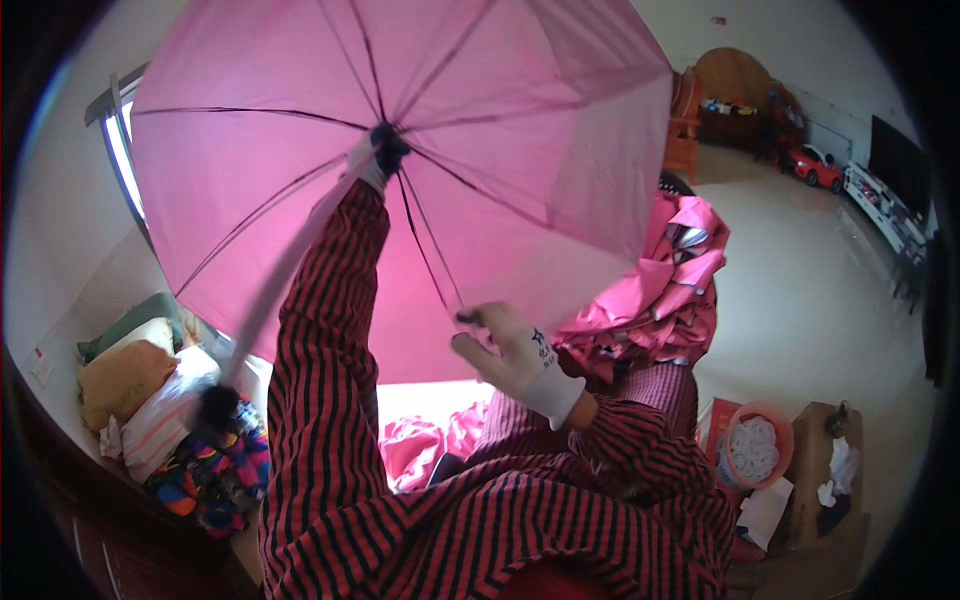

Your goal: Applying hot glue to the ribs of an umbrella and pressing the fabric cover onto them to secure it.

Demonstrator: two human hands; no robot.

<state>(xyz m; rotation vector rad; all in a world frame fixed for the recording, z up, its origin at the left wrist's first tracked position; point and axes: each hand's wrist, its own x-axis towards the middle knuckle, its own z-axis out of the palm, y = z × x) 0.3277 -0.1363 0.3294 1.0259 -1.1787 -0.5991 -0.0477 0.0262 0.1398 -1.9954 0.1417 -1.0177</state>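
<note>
A pink umbrella [520,130] is spread wide in front of me, its underside and thin dark ribs facing me. My left hand [370,170], in a white glove, is closed round the shaft just below the dark hub [388,140]. From there the pale shaft [285,265] slants down left to a dark, blurred handle end [215,410]. My right hand [520,365], in a white glove with dark fingertips, is raised beside the lower rim. Its thumb and forefinger are apart, close to a rib end; whether they touch it I cannot tell.
Crumpled pink fabric [670,290] is heaped beyond my lap at right. Stacked pillows [130,375] and a multicoloured cloth [215,475] lie at left. On the right stand a pink basket of white rolls [752,448] and a wooden bench [815,475]. A red toy car [817,168] is farther back.
</note>
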